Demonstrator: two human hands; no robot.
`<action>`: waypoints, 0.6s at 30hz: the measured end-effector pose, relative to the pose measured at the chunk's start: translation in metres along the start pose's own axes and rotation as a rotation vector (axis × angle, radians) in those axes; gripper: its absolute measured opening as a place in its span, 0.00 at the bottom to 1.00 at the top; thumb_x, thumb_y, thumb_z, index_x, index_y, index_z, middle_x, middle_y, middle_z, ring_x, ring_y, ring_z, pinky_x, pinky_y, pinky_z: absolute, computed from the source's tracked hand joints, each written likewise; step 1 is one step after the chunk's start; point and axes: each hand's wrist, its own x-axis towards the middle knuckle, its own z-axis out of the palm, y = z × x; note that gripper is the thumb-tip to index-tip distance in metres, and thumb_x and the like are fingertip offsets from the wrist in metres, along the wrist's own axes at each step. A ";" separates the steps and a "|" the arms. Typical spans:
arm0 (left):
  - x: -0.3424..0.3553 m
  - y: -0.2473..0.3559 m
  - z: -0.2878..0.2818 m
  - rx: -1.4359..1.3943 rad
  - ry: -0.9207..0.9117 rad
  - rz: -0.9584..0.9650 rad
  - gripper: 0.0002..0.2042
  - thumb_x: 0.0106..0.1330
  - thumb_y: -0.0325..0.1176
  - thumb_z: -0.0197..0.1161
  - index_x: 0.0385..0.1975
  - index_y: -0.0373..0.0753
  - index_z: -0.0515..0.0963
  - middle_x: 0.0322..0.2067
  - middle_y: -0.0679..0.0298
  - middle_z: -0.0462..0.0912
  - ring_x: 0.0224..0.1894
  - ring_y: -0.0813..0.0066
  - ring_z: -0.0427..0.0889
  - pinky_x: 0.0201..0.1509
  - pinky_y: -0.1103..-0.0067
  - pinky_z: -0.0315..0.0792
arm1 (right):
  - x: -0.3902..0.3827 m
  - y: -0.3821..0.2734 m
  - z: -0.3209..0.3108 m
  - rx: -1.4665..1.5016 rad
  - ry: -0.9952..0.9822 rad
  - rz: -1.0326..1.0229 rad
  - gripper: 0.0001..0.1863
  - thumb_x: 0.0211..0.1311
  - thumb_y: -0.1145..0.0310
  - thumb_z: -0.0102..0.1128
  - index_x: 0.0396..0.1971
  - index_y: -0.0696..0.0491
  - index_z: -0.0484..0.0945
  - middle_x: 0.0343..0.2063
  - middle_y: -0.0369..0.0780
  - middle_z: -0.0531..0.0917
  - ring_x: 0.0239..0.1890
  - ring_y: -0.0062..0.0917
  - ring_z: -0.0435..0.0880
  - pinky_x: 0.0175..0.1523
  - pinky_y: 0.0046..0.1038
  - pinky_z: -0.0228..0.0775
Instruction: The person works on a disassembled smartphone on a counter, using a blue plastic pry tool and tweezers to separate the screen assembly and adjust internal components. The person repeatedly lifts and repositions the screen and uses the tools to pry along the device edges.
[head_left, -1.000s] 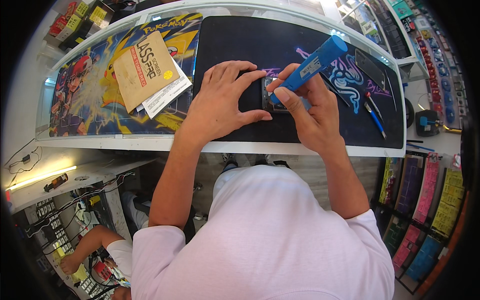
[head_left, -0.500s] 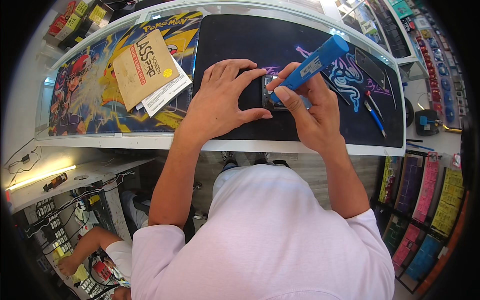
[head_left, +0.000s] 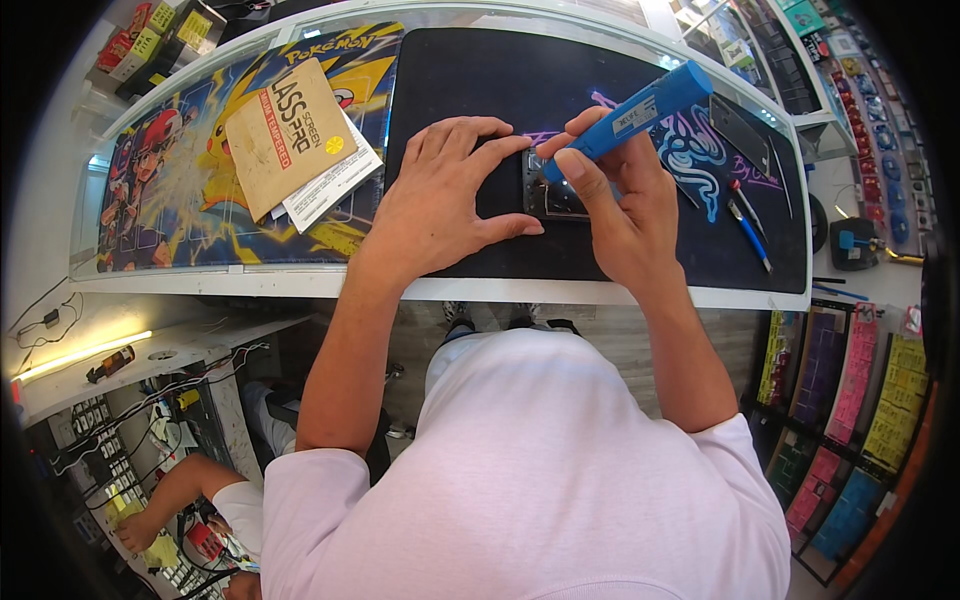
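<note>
My left hand (head_left: 432,200) lies on the black mat with its fingers spread; the index fingertip and thumb are beside the left side of a small dark rectangular device (head_left: 560,200). Whether they touch it I cannot tell. My right hand (head_left: 636,215) is closed on a thick blue pen-shaped tool (head_left: 640,112), held slanted over the device with its lower end at the upper left part. The fingers partly hide the device and the tool's tip.
A colourful cartoon mat (head_left: 150,230) holds a tan envelope (head_left: 270,150) and papers (head_left: 330,195). Right lie a blue-handled tool (head_left: 750,235), dark slim tools (head_left: 683,190) and a dark panel (head_left: 740,135). A co-worker's arm (head_left: 170,495) is lower left, among cables and a shelf.
The blue tool leans more to the right, its top end shifted right, and my right thumb and fingers have moved slightly upward. My left hand has barely moved.
</note>
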 end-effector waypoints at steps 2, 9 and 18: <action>0.000 0.000 0.000 -0.005 0.001 -0.002 0.41 0.60 0.60 0.82 0.72 0.47 0.79 0.72 0.63 0.75 0.78 0.56 0.67 0.85 0.58 0.59 | 0.003 0.002 0.002 -0.013 0.015 0.011 0.17 0.83 0.62 0.67 0.59 0.56 0.79 0.45 0.42 0.93 0.50 0.21 0.90 0.58 0.26 0.81; 0.000 0.000 0.000 -0.011 -0.002 -0.006 0.41 0.60 0.59 0.82 0.71 0.47 0.79 0.72 0.63 0.74 0.78 0.55 0.67 0.84 0.58 0.59 | 0.006 0.000 0.003 -0.035 -0.011 0.001 0.16 0.83 0.62 0.67 0.59 0.57 0.79 0.44 0.42 0.93 0.50 0.22 0.91 0.57 0.27 0.81; 0.000 0.000 -0.001 -0.017 -0.002 0.001 0.40 0.60 0.58 0.82 0.71 0.47 0.79 0.72 0.63 0.74 0.78 0.55 0.67 0.84 0.58 0.58 | 0.011 0.002 0.006 -0.064 -0.002 -0.108 0.15 0.81 0.62 0.68 0.56 0.57 0.80 0.37 0.40 0.92 0.40 0.27 0.94 0.45 0.29 0.83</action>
